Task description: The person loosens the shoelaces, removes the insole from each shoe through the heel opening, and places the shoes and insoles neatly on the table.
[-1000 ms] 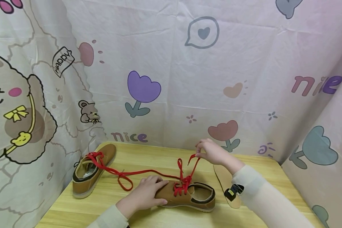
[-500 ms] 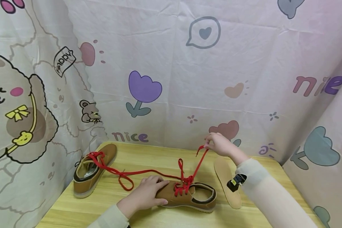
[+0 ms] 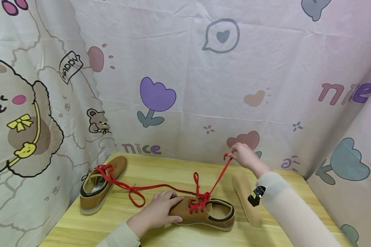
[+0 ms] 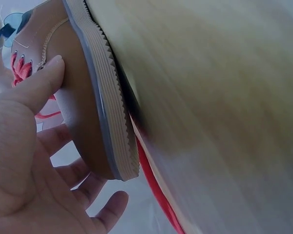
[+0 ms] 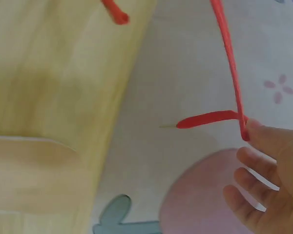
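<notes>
A brown shoe (image 3: 221,224) with red laces lies on its sole in front of me, its toe to the left. My left hand (image 3: 156,210) holds the toe, thumb on the near side and fingers over the far side; in the left wrist view the thumb lies on the brown upper (image 4: 80,112). Up and to the right, my right hand (image 3: 245,156) pinches a red shoelace (image 3: 219,177), stretched straight from the shoe's knot. In the right wrist view the lace's short free end (image 5: 205,119) sticks out past thumb and forefinger. A small lace loop (image 3: 196,180) stands above the knot.
A second brown shoe (image 3: 89,203) stands at the left edge of the wooden table (image 3: 160,236). A long red lace (image 3: 156,186) runs between the two shoes, with a loop midway. Right of the near shoe lies a tan insole (image 3: 245,202). Printed cloth (image 3: 188,85) hangs behind.
My right hand has moved up and to the right, drawing the shoelace out longer and tauter from the knot. The left hand and the shoe have barely moved.
</notes>
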### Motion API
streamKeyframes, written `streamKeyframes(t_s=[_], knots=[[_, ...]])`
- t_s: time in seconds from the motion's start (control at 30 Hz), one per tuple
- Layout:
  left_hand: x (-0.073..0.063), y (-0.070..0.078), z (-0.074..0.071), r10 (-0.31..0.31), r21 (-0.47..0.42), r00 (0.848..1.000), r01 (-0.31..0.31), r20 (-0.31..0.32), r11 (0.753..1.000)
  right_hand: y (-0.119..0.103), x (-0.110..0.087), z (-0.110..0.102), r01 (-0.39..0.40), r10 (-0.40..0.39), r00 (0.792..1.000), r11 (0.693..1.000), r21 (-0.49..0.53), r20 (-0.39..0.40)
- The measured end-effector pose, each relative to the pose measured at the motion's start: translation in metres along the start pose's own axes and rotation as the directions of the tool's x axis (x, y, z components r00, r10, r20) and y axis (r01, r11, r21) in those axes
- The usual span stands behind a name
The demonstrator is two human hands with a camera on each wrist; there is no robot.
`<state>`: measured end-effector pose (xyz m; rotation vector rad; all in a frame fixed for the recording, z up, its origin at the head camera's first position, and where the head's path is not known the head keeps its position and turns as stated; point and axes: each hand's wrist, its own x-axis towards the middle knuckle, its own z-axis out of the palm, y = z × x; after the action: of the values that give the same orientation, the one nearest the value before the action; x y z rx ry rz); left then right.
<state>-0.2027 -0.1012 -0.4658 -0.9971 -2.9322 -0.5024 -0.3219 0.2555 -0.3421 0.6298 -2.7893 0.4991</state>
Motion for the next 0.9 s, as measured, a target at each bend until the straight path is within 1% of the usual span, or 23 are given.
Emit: streamKeyframes(t_s=[0.07,0.2,0.33,0.53,0.7,0.9], knots=[[0.0,0.0,0.0,0.0,0.005,1.0,0.0,0.001,1.0,0.0,-0.002,0.01,-0.001,0.001,1.0,1.0,0.011,-0.003],[0.0,0.001,0.0,-0.001,0.002,1.0,0.001,0.003,1.0,-0.006,-0.008,0.028,0.003,-0.003,1.0,1.0,0.016,0.019],[0.0,0.002,-0.001,-0.005,-0.009,1.0,0.005,0.005,1.0,-0.021,-0.014,0.038,0.07,-0.07,0.997,0.998,0.01,0.038],[0.0,0.002,-0.002,-0.007,-0.014,1.0,0.007,-0.003,1.0,-0.048,-0.028,0.04,0.187,-0.187,0.98,0.982,0.01,0.069],[0.0,0.001,-0.001,-0.002,-0.008,1.0,0.002,-0.01,1.0,-0.066,-0.04,0.04,0.228,-0.227,0.968,0.974,0.003,0.104],[0.0,0.001,0.0,-0.006,-0.005,1.0,0.006,-0.009,1.0,-0.078,-0.053,0.037,0.259,-0.256,0.957,0.966,0.001,0.137]])
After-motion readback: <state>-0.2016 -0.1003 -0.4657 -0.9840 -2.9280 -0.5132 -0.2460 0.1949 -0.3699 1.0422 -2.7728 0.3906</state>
